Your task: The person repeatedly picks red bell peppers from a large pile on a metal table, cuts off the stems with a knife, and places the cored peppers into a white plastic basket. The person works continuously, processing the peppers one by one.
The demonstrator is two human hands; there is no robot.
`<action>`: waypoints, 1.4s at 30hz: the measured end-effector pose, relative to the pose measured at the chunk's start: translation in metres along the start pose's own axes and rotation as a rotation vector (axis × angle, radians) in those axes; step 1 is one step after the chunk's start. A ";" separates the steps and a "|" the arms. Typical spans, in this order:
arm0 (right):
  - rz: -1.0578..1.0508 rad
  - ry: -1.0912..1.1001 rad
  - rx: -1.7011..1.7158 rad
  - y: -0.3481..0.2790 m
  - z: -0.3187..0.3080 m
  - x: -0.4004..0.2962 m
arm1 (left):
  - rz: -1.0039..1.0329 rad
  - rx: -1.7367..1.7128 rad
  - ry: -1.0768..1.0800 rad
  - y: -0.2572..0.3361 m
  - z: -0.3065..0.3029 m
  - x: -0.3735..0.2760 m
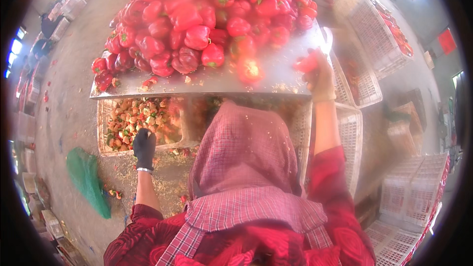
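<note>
My right hand [320, 75], in a pale glove, is beyond the right front corner of a metal-topped table [218, 83]. Its fingers are around a red bell pepper [307, 62], blurred in this view. On the left, my left hand [144, 147] wears a dark glove and hangs over the near edge of a plastic crate [111, 153]. Its fingers are curled; whether they hold something is hidden. Pepper cores and scraps [129, 123] lie in that crate. A large heap of red bell peppers [188, 18] covers much of the table.
White crates [364, 98] stand at the right, some stacked and some holding red peppers. Another crate [349, 136] is beside my right forearm. A green mesh bag [87, 181] lies on the littered floor at left. A person [50, 26] is in the far left background.
</note>
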State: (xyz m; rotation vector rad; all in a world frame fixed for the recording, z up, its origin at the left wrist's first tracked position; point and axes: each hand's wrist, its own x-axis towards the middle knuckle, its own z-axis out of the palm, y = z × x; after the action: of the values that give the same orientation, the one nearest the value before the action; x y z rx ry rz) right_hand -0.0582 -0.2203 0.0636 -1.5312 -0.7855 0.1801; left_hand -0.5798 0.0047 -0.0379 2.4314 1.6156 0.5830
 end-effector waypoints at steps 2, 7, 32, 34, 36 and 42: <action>0.026 0.013 -0.047 0.000 0.002 0.006 | -0.025 0.139 -0.099 -0.034 -0.003 -0.021; 0.472 0.195 0.305 -0.055 -0.029 -0.022 | -0.148 0.530 -0.529 -0.040 -0.024 -0.051; 0.765 0.500 0.195 0.093 -0.080 -0.231 | 0.597 0.194 -0.767 -0.065 0.087 -0.152; 0.740 0.523 0.166 0.135 -0.091 -0.250 | 0.415 0.115 -0.951 -0.072 0.086 -0.188; 0.754 0.544 0.068 0.147 -0.092 -0.261 | 0.229 0.023 -1.070 -0.070 0.090 -0.215; 0.712 0.327 -0.266 0.172 -0.107 -0.281 | -0.149 -0.157 -1.162 -0.048 0.110 -0.269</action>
State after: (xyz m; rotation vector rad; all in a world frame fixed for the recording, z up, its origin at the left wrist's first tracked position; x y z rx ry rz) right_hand -0.1469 -0.4541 -0.1767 -1.9842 0.0220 0.3460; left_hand -0.6668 -0.2125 -0.2166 1.8359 1.1103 -0.6199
